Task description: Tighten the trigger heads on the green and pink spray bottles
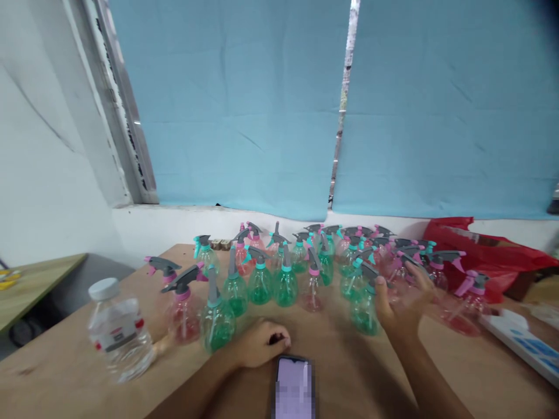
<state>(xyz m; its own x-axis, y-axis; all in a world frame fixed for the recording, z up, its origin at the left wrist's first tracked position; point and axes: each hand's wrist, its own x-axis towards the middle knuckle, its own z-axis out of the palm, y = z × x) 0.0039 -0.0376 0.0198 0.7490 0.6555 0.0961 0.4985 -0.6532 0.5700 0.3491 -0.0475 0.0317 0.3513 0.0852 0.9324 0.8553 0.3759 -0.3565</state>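
My left hand (262, 343) rests on the table with its fingers curled in a loose fist, and nothing shows in it. Just below it lies a phone (294, 387) with its screen lit. My right hand (406, 299) is raised on the right, thumb and fingers spread. Beside its thumb stands a green spray bottle (365, 311) with a grey trigger head; I cannot tell whether they touch. Another green spray bottle (217, 326) and a pink spray bottle (184, 317) stand left of my left hand. Several more green and pink spray bottles fill the table's far side.
A clear water bottle (119, 331) with a white cap stands at the left. At the right are a red plastic bag (484, 250) and a white and blue box (528, 343). Blue curtains (244, 105) hang behind the table. Another wooden table (41, 285) is at far left.
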